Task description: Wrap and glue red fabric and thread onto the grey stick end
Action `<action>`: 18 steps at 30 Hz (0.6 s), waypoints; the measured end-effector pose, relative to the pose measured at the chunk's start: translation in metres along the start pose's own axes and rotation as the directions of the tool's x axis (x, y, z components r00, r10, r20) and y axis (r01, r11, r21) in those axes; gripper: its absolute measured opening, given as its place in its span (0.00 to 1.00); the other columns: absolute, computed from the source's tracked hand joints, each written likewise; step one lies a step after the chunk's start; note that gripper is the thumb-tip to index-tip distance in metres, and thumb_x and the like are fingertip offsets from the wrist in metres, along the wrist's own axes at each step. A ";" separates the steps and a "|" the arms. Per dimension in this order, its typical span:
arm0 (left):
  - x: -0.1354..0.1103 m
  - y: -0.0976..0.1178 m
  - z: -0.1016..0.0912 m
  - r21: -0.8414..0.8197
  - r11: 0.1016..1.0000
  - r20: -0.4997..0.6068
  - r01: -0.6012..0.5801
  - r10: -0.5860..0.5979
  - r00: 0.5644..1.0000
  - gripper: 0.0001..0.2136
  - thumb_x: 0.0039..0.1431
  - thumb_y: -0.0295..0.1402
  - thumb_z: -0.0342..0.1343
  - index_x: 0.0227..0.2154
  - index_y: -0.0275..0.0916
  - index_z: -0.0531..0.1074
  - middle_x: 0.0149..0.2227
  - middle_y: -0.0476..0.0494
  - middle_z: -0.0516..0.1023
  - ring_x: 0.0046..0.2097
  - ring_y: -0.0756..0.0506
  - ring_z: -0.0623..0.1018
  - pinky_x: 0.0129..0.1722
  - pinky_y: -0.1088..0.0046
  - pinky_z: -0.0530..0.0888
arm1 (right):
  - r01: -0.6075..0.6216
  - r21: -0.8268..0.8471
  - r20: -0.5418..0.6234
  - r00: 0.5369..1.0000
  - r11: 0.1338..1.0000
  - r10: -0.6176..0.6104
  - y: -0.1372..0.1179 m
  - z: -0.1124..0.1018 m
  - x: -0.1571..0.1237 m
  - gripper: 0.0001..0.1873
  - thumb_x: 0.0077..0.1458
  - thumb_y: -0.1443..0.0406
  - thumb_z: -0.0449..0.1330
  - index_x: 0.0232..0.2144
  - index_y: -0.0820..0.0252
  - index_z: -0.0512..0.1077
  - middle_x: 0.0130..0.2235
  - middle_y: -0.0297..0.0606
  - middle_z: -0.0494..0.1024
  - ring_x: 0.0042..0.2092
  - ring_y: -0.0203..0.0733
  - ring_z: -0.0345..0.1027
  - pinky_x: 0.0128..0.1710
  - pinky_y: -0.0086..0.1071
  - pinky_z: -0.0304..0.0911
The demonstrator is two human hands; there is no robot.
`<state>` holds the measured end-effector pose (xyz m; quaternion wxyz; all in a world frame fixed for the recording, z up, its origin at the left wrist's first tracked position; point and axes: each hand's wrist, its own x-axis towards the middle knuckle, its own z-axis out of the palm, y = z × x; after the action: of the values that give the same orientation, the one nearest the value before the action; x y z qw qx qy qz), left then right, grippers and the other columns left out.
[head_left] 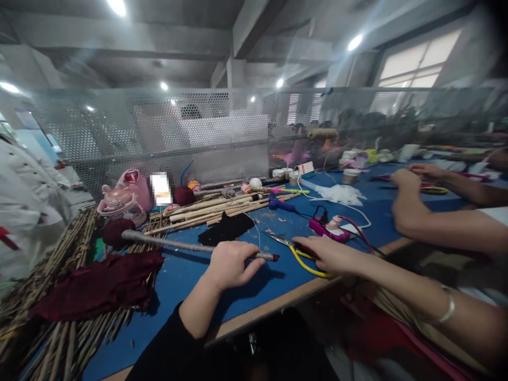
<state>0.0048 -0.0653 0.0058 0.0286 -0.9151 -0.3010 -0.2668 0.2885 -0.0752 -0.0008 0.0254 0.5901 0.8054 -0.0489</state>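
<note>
My left hand [234, 264] is closed round a grey thread-wrapped stick [174, 243] near its right end, which shows a dark red tip. At the stick's far left end is a dark red ball [115, 233]. A loose thread rises from the stick beside my fingers. My right hand [323, 254] is over the handles of scissors [296, 256] at the table's front edge, its fingers closed on them and partly hidden. The yellow handle loop shows below that hand, and the blades point left. Behind my left hand lies a black cloth [226, 228].
Dark red cloth [99, 286] covers bundled twigs [59, 338] at left. Pale sticks [206, 209], a pink container [123, 198] and a blue glue gun [281, 203] lie farther back. A purple power strip [327, 227] trails cables. A co-worker's hands [405, 182] are at right.
</note>
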 end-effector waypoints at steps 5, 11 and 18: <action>-0.002 -0.002 -0.003 0.034 0.999 -0.141 -0.024 0.029 0.990 0.12 0.56 0.42 0.47 0.34 0.41 0.70 0.27 0.48 0.74 0.30 0.47 0.74 0.28 0.72 0.64 | -0.160 0.030 0.012 0.987 0.987 0.159 -0.004 -0.006 0.009 0.26 0.41 0.69 0.56 0.47 0.58 0.67 0.41 0.46 0.75 0.42 0.52 0.69 0.34 0.34 0.59; -0.003 -0.002 -0.004 0.061 0.996 -0.230 -0.064 0.077 0.970 0.11 0.55 0.40 0.48 0.33 0.40 0.70 0.24 0.48 0.72 0.27 0.48 0.71 0.27 0.72 0.62 | -0.292 0.612 0.359 0.931 0.735 0.071 -0.013 -0.024 0.008 0.13 0.39 0.65 0.56 0.32 0.60 0.67 0.23 0.34 0.71 0.23 0.39 0.66 0.20 0.28 0.58; -0.005 -0.002 -0.006 0.084 0.993 -0.269 -0.085 0.104 0.958 0.11 0.55 0.40 0.49 0.33 0.39 0.70 0.23 0.48 0.71 0.26 0.48 0.70 0.26 0.72 0.61 | -0.482 0.715 0.650 0.724 0.506 -0.229 -0.022 -0.047 0.020 0.09 0.41 0.65 0.51 0.26 0.64 0.68 0.24 0.41 0.74 0.24 0.39 0.68 0.21 0.28 0.63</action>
<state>-0.0019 -0.0676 0.0081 0.1151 -0.8813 -0.2595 -0.3776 0.2620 -0.0574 0.0453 0.0266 0.5246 0.5547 -0.6453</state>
